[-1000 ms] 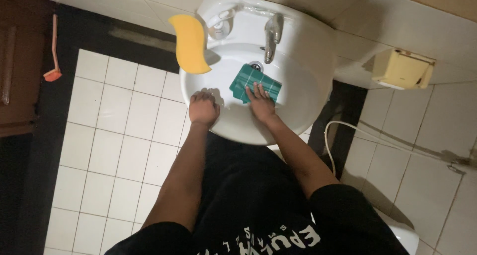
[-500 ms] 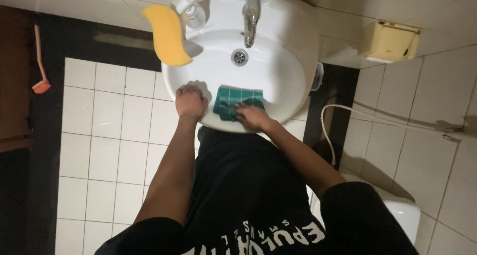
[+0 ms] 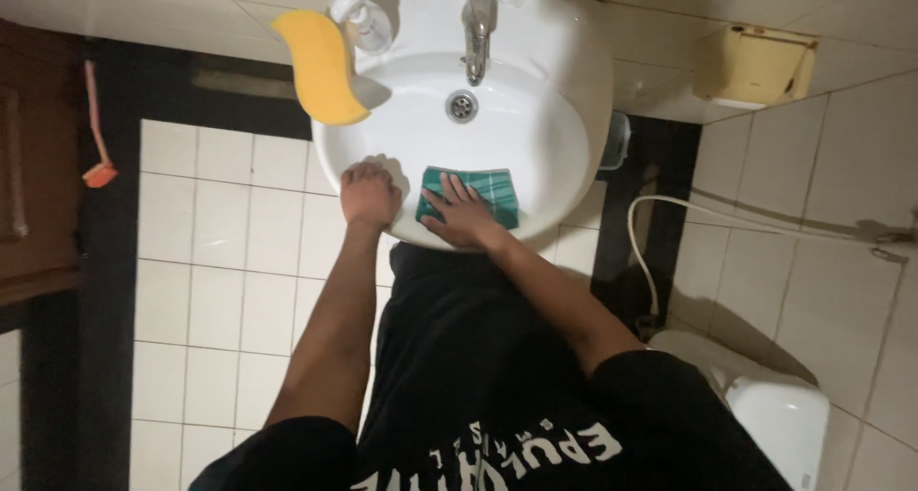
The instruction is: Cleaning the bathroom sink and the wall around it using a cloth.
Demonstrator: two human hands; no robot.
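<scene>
While the right hand (image 3: 462, 216) presses flat, fingers (image 3: 466, 189) spread wide, on a green cloth (image 3: 478, 191) lying on the inner front slope of the white sink (image 3: 564, 89), the left hand (image 3: 369, 195) curls shut over the sink's near rim, seemingly to brace the body as it leans in. An open palm like this suits wiping rather than gripping, and the yellow sponge (image 3: 320, 65) rests untouched on the sink's left rim, well apart from both hands, beside the tap (image 3: 476, 27).
</scene>
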